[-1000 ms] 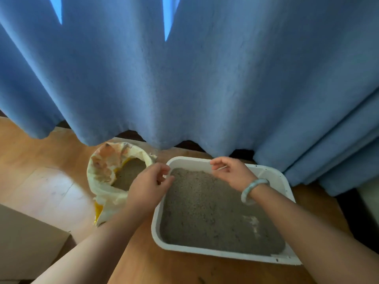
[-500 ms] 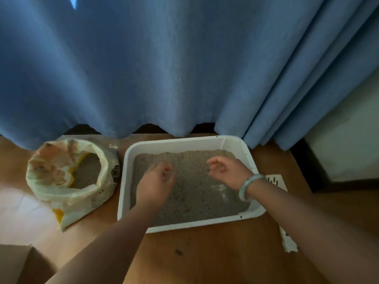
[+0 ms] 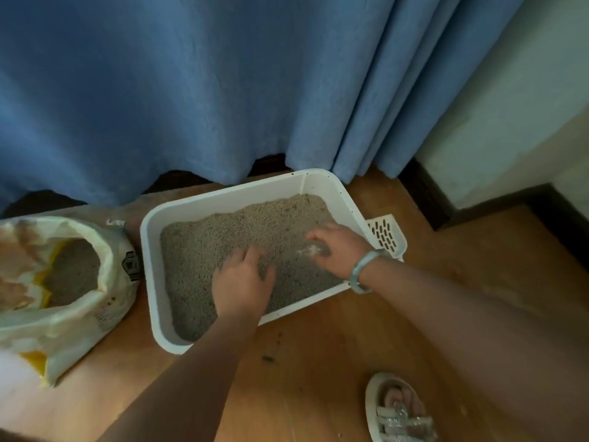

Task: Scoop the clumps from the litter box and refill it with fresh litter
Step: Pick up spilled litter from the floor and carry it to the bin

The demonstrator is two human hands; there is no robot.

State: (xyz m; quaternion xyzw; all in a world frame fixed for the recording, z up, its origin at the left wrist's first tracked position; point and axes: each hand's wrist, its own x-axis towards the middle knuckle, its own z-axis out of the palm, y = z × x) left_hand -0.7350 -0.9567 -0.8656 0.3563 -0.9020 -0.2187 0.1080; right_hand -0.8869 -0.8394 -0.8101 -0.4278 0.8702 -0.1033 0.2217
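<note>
Litter box is sitting on the wooden floor, its far edge beside the curtain. Both hands are lying palm-down on the litter, gripping nothing: left hand loosely bent near the front edge, right hand flatter by the right edge. Judgement: levelling; light sweeps, keeping grains inside the rim. Slotted scoop is lying outside the right rim, open litter bag off the left. Nothing is obstructing.

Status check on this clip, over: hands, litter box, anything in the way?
Left hand and right hand rest open on the litter, holding nothing. Litter box holds litter; scoop lies outside its right wall. Nothing blocking.
</note>
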